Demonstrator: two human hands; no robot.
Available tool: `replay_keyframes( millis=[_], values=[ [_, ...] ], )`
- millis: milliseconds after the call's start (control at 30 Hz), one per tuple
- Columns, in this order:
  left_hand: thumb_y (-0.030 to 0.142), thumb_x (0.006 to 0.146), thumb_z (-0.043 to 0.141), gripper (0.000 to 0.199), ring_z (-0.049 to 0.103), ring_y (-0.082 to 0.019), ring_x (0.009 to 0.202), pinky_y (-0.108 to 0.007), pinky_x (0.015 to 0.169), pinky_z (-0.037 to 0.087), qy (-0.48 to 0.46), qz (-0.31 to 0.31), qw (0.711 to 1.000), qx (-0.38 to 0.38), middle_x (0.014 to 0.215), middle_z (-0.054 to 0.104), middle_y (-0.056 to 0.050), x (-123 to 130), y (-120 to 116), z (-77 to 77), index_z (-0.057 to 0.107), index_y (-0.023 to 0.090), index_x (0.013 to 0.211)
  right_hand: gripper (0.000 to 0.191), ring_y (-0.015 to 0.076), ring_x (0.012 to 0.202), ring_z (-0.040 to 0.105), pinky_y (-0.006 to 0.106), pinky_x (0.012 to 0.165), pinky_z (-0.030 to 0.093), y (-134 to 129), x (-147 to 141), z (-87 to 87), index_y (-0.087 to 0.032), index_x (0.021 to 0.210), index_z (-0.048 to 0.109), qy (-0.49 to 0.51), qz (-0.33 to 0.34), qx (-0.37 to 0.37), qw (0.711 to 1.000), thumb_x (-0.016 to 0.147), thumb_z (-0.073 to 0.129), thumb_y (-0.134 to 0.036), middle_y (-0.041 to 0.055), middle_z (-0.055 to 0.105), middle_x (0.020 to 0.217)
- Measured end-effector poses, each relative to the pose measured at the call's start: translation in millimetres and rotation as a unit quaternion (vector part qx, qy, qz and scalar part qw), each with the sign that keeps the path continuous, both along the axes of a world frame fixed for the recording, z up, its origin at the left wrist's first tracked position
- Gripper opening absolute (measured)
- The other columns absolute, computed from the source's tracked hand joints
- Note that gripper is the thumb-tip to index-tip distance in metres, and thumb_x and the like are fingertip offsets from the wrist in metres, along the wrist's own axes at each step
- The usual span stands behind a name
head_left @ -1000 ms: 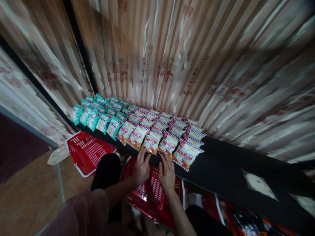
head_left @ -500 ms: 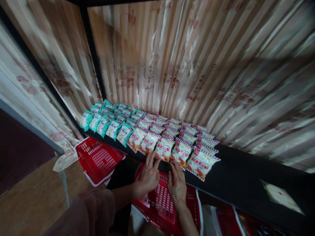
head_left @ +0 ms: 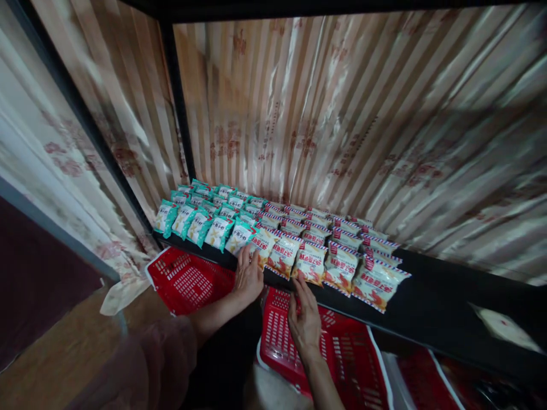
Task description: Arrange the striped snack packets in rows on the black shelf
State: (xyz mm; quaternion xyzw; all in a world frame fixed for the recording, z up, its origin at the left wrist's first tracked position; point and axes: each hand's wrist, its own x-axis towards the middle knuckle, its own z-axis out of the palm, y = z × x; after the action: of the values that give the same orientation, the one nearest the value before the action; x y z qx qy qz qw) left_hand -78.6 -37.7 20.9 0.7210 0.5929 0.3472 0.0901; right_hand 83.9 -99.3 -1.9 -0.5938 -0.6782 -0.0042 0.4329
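Teal-and-white snack bags (head_left: 219,232) stand in rows at the left of a black shelf (head_left: 431,290). To their right are rows of white snack bags with red lettering and striped edges (head_left: 310,263). My left hand (head_left: 249,278) has its fingers stretched out against the lower front of the bags, where the teal and striped kinds meet. My right hand (head_left: 306,322) is open too, with its fingertips at the bottom edge of a striped bag in the front row. No bag is gripped in either hand.
Below the shelf edge are a red basket (head_left: 192,279) at the left and another red basket (head_left: 277,330) under my hands. A flat pale packet (head_left: 506,327) lies on the shelf at the right. Striped curtains (head_left: 342,114) hang behind a black post (head_left: 179,97).
My left hand has slid left along the front row, from the striped bags to where the teal ones begin. My right hand has shifted slightly left. The whole scene sits further right in view.
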Motion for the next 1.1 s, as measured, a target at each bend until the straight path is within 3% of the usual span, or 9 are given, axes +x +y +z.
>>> replay_keyframes(
  millis=[167, 433, 567, 733, 900, 1100],
  values=[
    [0.011, 0.077, 0.046, 0.053, 0.026, -0.03, 0.135, -0.045, 0.112, 0.028, 0.03, -0.038, 0.998, -0.034, 0.142, 0.034, -0.017, -25.0, 12.9, -1.5, 0.043, 0.006, 0.13, 0.038, 0.0246, 0.118, 0.051, 0.047, 0.095, 0.046, -18.4, -31.6, 3.3, -0.016, 0.122, 0.054, 0.002, -0.052, 0.001, 0.999, 0.089, 0.039, -0.026, 0.0139, 0.054, 0.129],
    [0.014, 0.077, 0.044, 0.054, 0.022, -0.028, 0.137, -0.044, 0.113, 0.026, 0.021, -0.107, 0.993, -0.043, 0.145, 0.032, -0.016, -49.9, 18.9, 1.3, 0.043, 0.007, 0.131, 0.036, 0.0247, 0.115, 0.054, 0.044, 0.093, 0.048, -61.1, -54.9, 6.5, -0.017, 0.119, 0.057, -0.03, -0.138, 0.003, 0.99, 0.088, 0.041, -0.026, 0.0141, 0.058, 0.124],
    [0.015, 0.077, 0.044, 0.055, 0.02, -0.028, 0.137, -0.044, 0.112, 0.025, 0.023, -0.142, 0.989, -0.045, 0.144, 0.035, -0.015, -59.6, 24.2, -2.6, 0.042, 0.007, 0.131, 0.035, 0.0244, 0.113, 0.055, 0.044, 0.094, 0.047, -82.8, -72.7, 5.0, -0.017, 0.117, 0.059, -0.016, -0.156, -0.007, 0.988, 0.088, 0.042, -0.026, 0.0137, 0.059, 0.122],
    [0.013, 0.078, 0.043, 0.055, 0.021, -0.024, 0.137, -0.036, 0.114, 0.023, 0.069, -0.181, 0.979, -0.059, 0.144, 0.035, -0.015, -72.4, 31.0, -1.9, 0.041, 0.002, 0.132, 0.033, 0.0244, 0.113, 0.056, 0.044, 0.092, 0.049, -113.6, -100.3, 4.3, -0.017, 0.113, 0.06, 0.017, -0.171, -0.007, 0.985, 0.088, 0.041, -0.027, 0.014, 0.059, 0.122],
    [0.014, 0.082, 0.038, 0.049, 0.018, -0.022, 0.138, -0.033, 0.114, 0.02, 0.121, -0.213, 0.968, -0.059, 0.141, 0.04, -0.016, -88.3, 23.4, 4.7, 0.044, 0.0, 0.129, 0.032, 0.0236, 0.112, 0.056, 0.044, 0.093, 0.048, -143.9, -124.8, -0.7, -0.016, 0.112, 0.06, 0.042, -0.188, 0.007, 0.981, 0.088, 0.041, -0.026, 0.015, 0.06, 0.12],
    [0.016, 0.083, 0.035, 0.052, 0.015, -0.019, 0.139, -0.033, 0.113, 0.02, 0.197, -0.271, 0.942, -0.018, 0.145, 0.037, -0.011, -110.6, 14.7, 7.7, 0.039, 0.005, 0.134, 0.032, 0.0223, 0.108, 0.058, 0.042, 0.093, 0.049, -173.3, -150.4, -3.8, -0.015, 0.109, 0.063, 0.087, -0.233, -0.003, 0.969, 0.086, 0.043, -0.024, 0.015, 0.061, 0.117]
  ],
)
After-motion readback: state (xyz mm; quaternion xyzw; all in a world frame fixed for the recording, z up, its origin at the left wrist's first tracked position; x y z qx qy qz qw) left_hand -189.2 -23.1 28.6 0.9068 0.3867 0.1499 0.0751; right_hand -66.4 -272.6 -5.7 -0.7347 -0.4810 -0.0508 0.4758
